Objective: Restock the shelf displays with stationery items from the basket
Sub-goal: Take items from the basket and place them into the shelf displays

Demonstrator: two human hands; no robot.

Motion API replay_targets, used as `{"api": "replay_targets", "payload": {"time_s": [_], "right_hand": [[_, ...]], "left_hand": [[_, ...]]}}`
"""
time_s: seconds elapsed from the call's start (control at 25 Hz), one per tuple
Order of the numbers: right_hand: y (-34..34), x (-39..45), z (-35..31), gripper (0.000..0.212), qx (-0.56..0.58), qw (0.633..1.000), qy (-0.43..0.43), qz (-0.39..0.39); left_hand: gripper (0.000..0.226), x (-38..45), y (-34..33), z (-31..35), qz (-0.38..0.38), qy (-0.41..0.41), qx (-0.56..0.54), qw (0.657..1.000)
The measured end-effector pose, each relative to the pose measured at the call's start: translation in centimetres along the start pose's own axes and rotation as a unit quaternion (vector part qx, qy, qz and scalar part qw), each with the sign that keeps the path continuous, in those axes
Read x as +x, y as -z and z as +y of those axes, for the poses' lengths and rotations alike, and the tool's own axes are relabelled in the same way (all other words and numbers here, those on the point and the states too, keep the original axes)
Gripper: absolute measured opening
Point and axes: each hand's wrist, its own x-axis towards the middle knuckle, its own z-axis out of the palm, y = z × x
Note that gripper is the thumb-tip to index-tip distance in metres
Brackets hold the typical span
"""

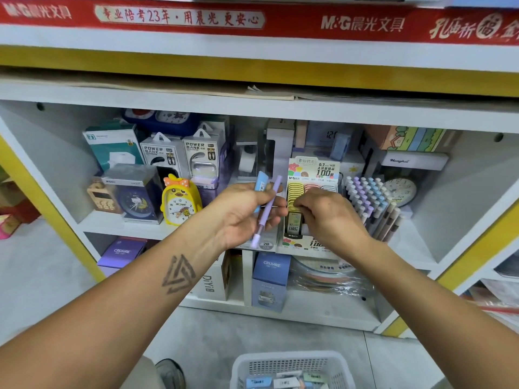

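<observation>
Two hands raised at the front edge of the middle shelf (118,224), each busy with stationery.

Left hand (243,213) palm up, fingers curled round a lilac pen (266,209) and a pale blue item (259,189), both slanting up past the fingertips, white pen end pointing down toward the wrist. Right hand (327,216) just beside it, knuckles up, fingers bent down onto a small dark lead case (294,223) at the front of the pencil-lead display box (313,175), pinching or only pressing impossible to tell. Immediately right of that box, a rack of pastel pens (365,192) standing upright. Further left on the same shelf, a yellow chick alarm clock (179,203) and power bank boxes (179,154). Below, on the floor, a white basket (292,363) holding more small packets.
</observation>
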Motion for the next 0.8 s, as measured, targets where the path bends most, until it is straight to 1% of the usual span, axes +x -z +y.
{"api": "replay_targets", "payload": {"time_s": [0.04,0.08,0.12,0.16,0.2,0.24,0.28,0.32,0.36,0.4,0.48,0.52,0.6,0.64,0.68,0.72,0.8], "right_hand": [[0.2,0.1,-0.2,0.018,-0.008,1.0,-0.013,0.017],[0.4,0.4,-0.4,0.018,0.028,0.998,-0.036,0.037],[1.0,0.8,-0.8,0.017,0.113,0.989,-0.079,0.049],[1.5,1.2,-1.3,0.014,0.24,0.96,-0.137,0.045],[2.0,1.4,-1.7,0.01,0.367,0.91,-0.191,0.017],[2.5,1.4,-2.0,0.007,0.455,0.862,-0.222,-0.019],[2.7,1.3,-2.2,0.017,0.488,0.84,-0.23,-0.057],[2.9,0.9,-2.5,0.026,0.497,0.833,-0.229,-0.087],[3.0,0.5,-2.7,0.03,0.505,0.829,-0.219,-0.098],[3.2,0.2,-2.9,0.029,0.518,0.825,-0.212,-0.082],[4.2,0.0,-2.2,0.02,0.537,0.817,-0.208,0.001],[5.0,-0.1,-1.6,0.014,0.527,0.821,-0.212,0.047],[7.0,-0.4,0.4,0.006,0.488,0.837,-0.223,0.11],[8.0,-0.8,1.5,0.004,0.473,0.842,-0.229,0.122],[9.0,-1.3,2.5,0.004,0.468,0.844,-0.234,0.121],[9.7,-2.0,3.4,0.007,0.468,0.844,-0.236,0.111],[10.6,-3.3,4.6,0.015,0.474,0.845,-0.231,0.089]], "left_hand": [[0.017,-0.1,0.0,0.0,-0.004,0.0,0.004,1.0],[0.017,0.0,0.0,-0.1,-0.008,-0.001,0.005,1.0],[0.019,0.0,-0.2,-0.1,-0.011,-0.004,0.004,1.0],[0.019,0.0,-0.4,-0.2,-0.013,-0.009,-0.003,1.0],[0.019,0.1,-0.6,-0.2,-0.014,-0.017,-0.017,1.0],[0.018,0.2,-0.8,-0.2,-0.011,-0.028,-0.037,0.999],[0.015,0.3,-0.9,-0.1,-0.003,-0.044,-0.055,0.998],[0.013,0.5,-1.1,0.0,0.005,-0.064,-0.066,0.996],[0.012,0.7,-1.3,0.0,0.007,-0.083,-0.072,0.994],[0.012,0.7,-1.5,-0.1,0.003,-0.097,-0.077,0.992],[0.012,0.9,-2.1,-0.1,-0.004,-0.109,-0.071,0.991],[0.013,0.9,-2.4,-0.1,0.004,-0.109,-0.052,0.993],[0.013,1.1,-2.9,-0.1,0.046,-0.108,0.014,0.993],[0.013,1.4,-3.1,-0.2,0.068,-0.104,0.054,0.991],[0.015,1.7,-3.4,-0.2,0.078,-0.095,0.088,0.988],[0.018,1.8,-3.8,-0.3,0.073,-0.078,0.111,0.988],[0.026,1.7,-4.9,-0.6,0.021,-0.031,0.123,0.992]]}}
